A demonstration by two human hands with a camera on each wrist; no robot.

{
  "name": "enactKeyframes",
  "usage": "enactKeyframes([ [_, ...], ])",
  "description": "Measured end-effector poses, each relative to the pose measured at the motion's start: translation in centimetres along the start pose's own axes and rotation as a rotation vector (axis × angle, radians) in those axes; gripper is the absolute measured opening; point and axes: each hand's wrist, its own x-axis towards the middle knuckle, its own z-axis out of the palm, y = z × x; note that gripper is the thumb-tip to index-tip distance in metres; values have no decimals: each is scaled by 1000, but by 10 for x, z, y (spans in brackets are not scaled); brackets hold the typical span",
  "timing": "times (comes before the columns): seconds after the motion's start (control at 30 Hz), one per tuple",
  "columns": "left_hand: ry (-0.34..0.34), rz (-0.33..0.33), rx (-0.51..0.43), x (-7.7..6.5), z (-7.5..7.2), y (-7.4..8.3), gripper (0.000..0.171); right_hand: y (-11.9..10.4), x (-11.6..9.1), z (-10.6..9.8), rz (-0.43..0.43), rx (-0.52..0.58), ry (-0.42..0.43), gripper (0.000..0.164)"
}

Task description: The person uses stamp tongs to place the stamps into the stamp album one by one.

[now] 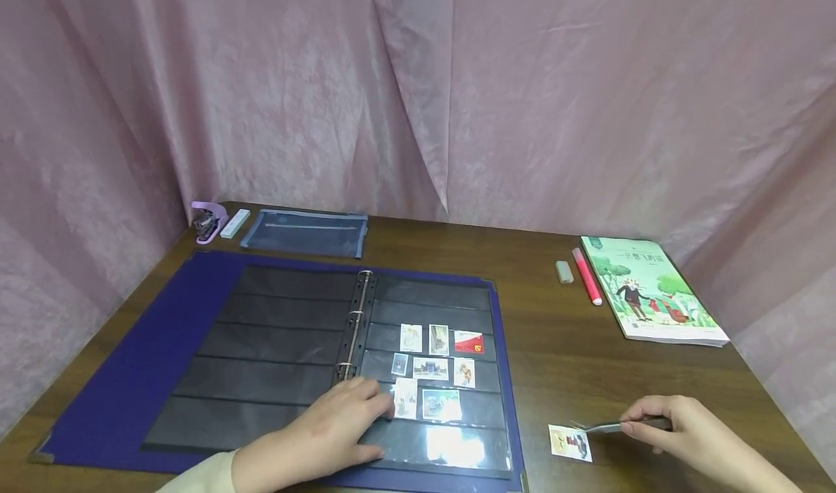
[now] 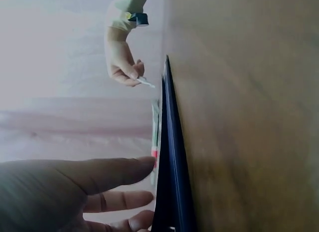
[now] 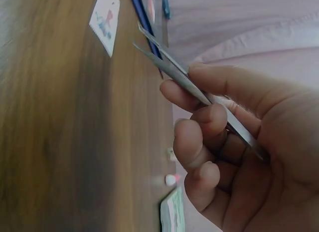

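Note:
My right hand (image 1: pixel 692 438) grips a pair of metal tweezers (image 3: pixel 182 81) between thumb and fingers, the tips spread apart. In the head view those tips overlap the upper right edge of a loose postage stamp (image 1: pixel 570 444), which lies on the table right of the album. Flat on the table, the stamp album (image 1: pixel 274 326) is spread out, with dark pocket pages on metal rings. Several stamps sit in rows on its right page, among them a red one (image 1: pixel 469 343). My left hand (image 1: pixel 320 431), fingers relaxed, rests at the right page's lower left, near the rings.
At the back left are a lilac stapler (image 1: pixel 207 221), a small white box (image 1: pixel 235 223) and a blue mesh zip pouch (image 1: pixel 307 233). A green picture book (image 1: pixel 653 290), a pink marker (image 1: pixel 588 278) and an eraser (image 1: pixel 564 272) lie back right. Pink curtains (image 1: pixel 418 101) hang behind the table.

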Motion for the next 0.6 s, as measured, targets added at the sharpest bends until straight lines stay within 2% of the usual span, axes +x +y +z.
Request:
enactKeyframes([
  [0.2,16,-4,26,-3,1,1,37,6,-12,-5,23,-62,5,9],
  [0.4,-4,-30,3,-3,2,0,38,17,-18,-12,68,48,-133,13],
  [0.6,16,-25,18,-2,4,0,39,23,-22,-9,39,81,-121,13],
])
